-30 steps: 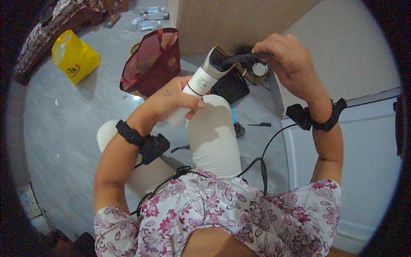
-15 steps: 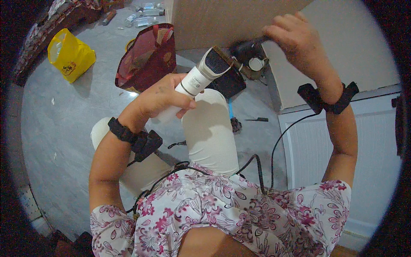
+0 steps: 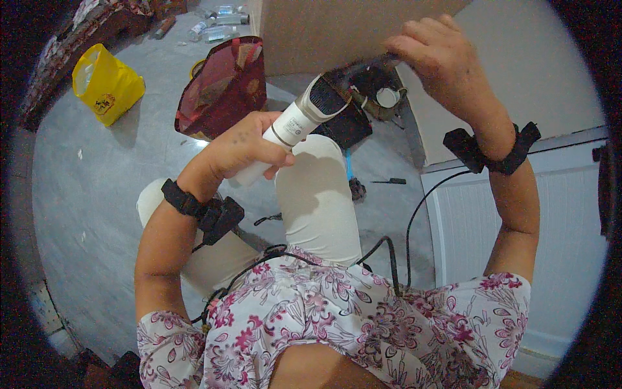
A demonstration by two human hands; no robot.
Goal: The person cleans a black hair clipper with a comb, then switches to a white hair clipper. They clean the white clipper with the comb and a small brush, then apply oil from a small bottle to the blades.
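My left hand (image 3: 256, 146) is closed round the white body of a hair clipper (image 3: 291, 126). The clipper slants up to the right, its dark head with a toothed edge uppermost. My right hand (image 3: 434, 52) is raised at the upper right, its fingers pinched on the dark handle of a small black brush (image 3: 372, 63). The brush reaches toward the clipper's toothed edge, blurred by motion. Whether its bristles touch the teeth I cannot tell against the dark things behind.
Below lie a black comb (image 3: 389, 181) and a black bag (image 3: 346, 126) on the grey floor. A maroon bag (image 3: 223, 87), a yellow bag (image 3: 107, 84) and several plastic bottles (image 3: 217, 29) are farther off. A black cable (image 3: 409, 227) runs from my right wrist strap.
My right hand has moved slightly left, bringing the brush closer to the clipper's head. My left hand and the clipper have barely moved.
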